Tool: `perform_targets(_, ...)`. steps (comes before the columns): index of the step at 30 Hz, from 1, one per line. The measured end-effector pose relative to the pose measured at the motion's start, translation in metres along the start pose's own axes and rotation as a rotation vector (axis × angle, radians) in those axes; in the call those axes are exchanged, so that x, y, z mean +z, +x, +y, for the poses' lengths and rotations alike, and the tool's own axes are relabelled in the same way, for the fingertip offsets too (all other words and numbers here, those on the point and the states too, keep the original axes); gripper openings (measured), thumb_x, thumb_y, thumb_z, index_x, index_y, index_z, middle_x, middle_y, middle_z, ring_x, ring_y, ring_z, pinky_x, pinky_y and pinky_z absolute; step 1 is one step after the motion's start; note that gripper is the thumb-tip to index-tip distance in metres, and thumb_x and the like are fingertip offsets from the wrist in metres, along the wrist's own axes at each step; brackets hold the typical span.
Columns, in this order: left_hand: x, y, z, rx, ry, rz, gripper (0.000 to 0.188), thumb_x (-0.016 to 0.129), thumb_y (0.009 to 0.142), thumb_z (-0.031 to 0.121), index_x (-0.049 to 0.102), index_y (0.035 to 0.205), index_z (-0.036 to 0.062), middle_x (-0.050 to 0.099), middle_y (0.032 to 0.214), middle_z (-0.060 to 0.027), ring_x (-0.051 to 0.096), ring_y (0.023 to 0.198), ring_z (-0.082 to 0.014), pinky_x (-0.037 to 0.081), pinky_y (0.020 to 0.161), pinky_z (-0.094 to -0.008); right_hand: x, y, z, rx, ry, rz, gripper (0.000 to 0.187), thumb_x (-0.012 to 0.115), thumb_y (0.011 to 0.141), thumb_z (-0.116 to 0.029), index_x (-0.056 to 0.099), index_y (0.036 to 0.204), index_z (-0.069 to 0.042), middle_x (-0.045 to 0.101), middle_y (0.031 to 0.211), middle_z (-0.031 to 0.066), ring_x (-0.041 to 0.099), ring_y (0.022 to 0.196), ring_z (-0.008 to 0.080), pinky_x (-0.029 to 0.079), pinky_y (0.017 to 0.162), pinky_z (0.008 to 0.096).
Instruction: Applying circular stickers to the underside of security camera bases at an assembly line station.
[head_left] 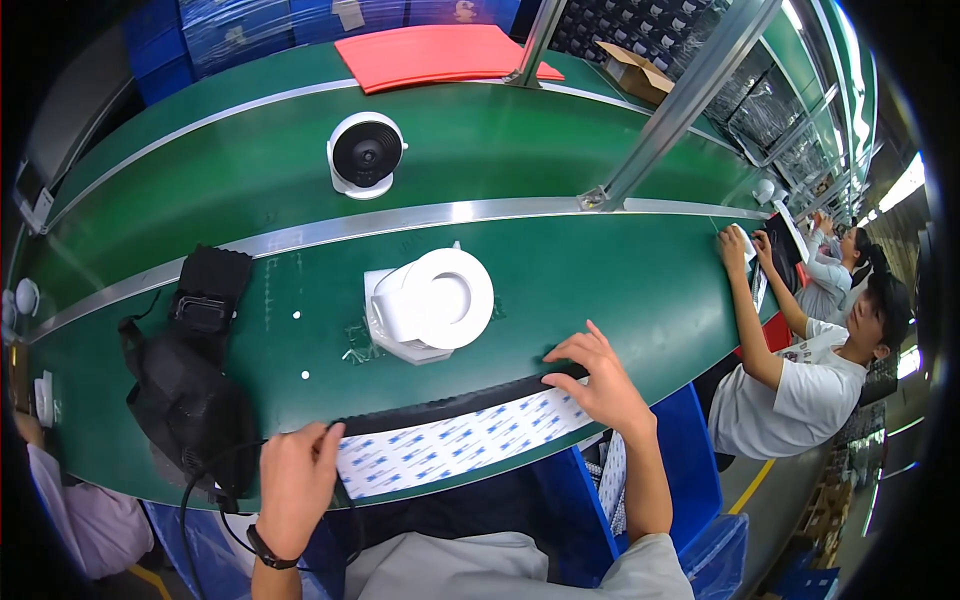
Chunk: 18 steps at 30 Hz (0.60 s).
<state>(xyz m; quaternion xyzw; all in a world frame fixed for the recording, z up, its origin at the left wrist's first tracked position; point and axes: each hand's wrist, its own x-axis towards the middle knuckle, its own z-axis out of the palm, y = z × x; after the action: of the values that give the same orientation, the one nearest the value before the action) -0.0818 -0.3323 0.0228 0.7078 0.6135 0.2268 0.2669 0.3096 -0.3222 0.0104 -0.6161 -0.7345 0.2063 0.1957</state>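
A long black strip (450,405) runs along the upper edge of a white sheet with blue print (460,450), by the near edge of the green bench. My left hand (298,485), with a dark band on its wrist, pinches the left end of the strip between thumb and fingers. At the other end my right hand (605,385) has its fingers spread, the thumb at the strip's right end; whether it presses there I cannot tell. Beyond the strip sits a white device with a round ring-shaped part (468,300), some clear tape around its base.
A black mesh bag (190,400) and a dark cable lie to the left. Farther back, a white device with a round black front (367,152) stands on the green belt, near red sheets (430,55). A metal post (680,100) rises at right. Below is a blue bin (690,470); co-workers sit at both sides.
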Motion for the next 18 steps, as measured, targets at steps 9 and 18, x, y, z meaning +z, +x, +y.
perform_targets(9, 0.022, -0.008, 0.023, 0.064, 0.022, 0.295, 0.025, 0.08, 0.088, 0.011, 0.071, 0.109, 0.003, 0.065, 0.09, -0.0128, 0.062, 0.083, -0.0328, 0.049, 0.07, -0.0436, -0.009, 0.0, 0.015, 0.017, -0.016, 0.101, 0.014, 0.076, 0.087, -0.001, 0.073, 0.101, 0.001, 0.069, 0.102, 0.0129, 0.064, 0.101, 0.0344, 0.05, 0.091, 0.0447)
perform_targets(18, 0.119, 0.001, 0.061, 0.69, 0.114, -0.186, 0.069, 0.074, 0.095, 0.036, 0.053, 0.147, -0.0044, 0.046, 0.158, -0.0234, 0.042, 0.146, -0.0432, 0.032, 0.123, -0.0544, -0.008, 0.009, 0.012, -0.141, -0.198, 0.076, 0.011, 0.075, 0.084, 0.0, 0.072, 0.094, 0.001, 0.067, 0.097, 0.0117, 0.064, 0.095, 0.0327, 0.054, 0.084, 0.0432)
